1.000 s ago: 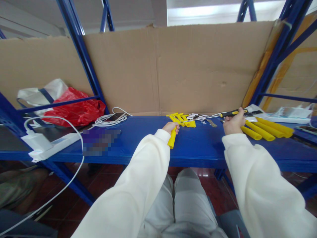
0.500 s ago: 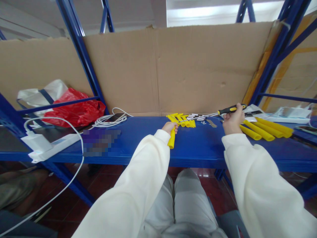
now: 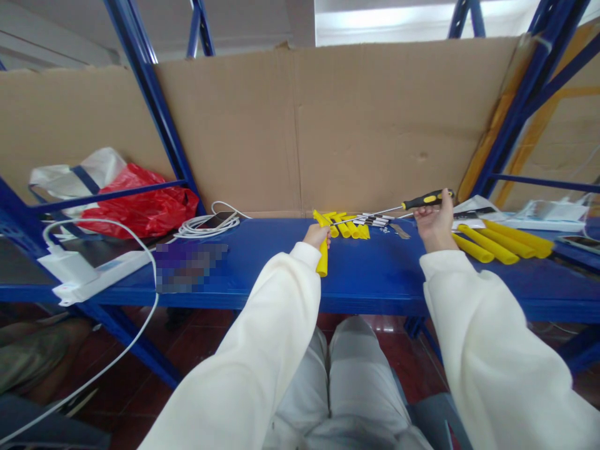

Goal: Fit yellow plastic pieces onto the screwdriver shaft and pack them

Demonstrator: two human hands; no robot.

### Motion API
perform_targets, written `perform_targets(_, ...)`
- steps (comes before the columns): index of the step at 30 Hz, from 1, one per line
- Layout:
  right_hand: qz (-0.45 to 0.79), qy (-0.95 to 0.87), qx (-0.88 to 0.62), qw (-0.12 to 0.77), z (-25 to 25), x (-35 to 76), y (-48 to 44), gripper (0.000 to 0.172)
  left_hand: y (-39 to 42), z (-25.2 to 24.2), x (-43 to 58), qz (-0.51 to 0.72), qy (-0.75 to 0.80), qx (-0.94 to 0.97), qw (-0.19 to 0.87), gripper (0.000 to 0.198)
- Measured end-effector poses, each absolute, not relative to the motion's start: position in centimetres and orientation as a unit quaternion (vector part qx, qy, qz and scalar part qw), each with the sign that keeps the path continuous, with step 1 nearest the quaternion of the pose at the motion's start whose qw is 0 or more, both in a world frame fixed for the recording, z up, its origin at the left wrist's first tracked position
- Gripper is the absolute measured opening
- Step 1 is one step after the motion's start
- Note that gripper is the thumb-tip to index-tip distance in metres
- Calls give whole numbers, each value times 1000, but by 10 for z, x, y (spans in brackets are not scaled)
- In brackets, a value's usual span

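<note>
My left hand (image 3: 317, 235) is closed around a yellow tube (image 3: 322, 265), whose ends show above and below the fingers. My right hand (image 3: 435, 224) holds a screwdriver (image 3: 422, 200) by the rear of its black-and-yellow handle, thumb at the handle's end and fingers partly uncurled below. Its long metal shaft slants down-left to the tube beside my left hand; whether the tip touches the tube is hard to make out. Just behind lie several shorter yellow pieces (image 3: 352, 229), with black-and-white small parts (image 3: 374, 220) and a flat grey strip (image 3: 401, 232) to their right.
Several yellow tubes (image 3: 497, 245) lie at the right of the blue table (image 3: 276, 281). A cardboard panel (image 3: 300, 131) stands behind. On the left are a red bag (image 3: 145, 200), a coiled white cable (image 3: 206, 226) and a power strip (image 3: 103, 278) with a cable hanging over the edge.
My right hand and the screwdriver handle have moved a little left, and its fingers are more uncurled. My left hand has shifted slightly left with the yellow tube.
</note>
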State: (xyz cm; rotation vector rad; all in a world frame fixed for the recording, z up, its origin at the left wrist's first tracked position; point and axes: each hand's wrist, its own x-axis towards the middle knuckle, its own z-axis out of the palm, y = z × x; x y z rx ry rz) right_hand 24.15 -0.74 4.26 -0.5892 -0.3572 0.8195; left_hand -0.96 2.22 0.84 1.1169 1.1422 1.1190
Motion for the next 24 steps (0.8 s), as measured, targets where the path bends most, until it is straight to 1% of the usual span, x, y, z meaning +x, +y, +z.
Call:
perform_targets(4,385,-145,-274,869,43,239,-7,34,23,9,-11,479,494,474,549,24)
perform_targets(10,302,-173,-363,864,37,242,2,20,25,8,-13,483,518,483,514,24)
perform_targets(14,315,-167,-374,856,34,245,4,16,26,7,-14,470,531,496,501,19)
perform_targets(16,308,-165,-389,852,34,246,3,18,28,5,-14,462,534,506,495,14)
perform_targets(19,295,-180,-398,850,33,246,0,25,32,2,-16,453,540,516,486,11)
perform_targets(22,328,-198,-394,835,33,246,-1,35,38,-1,-17,451,548,513,482,9)
perform_targets(24,366,-203,-399,816,35,247,-3,36,42,-3,-18,453,551,507,484,7)
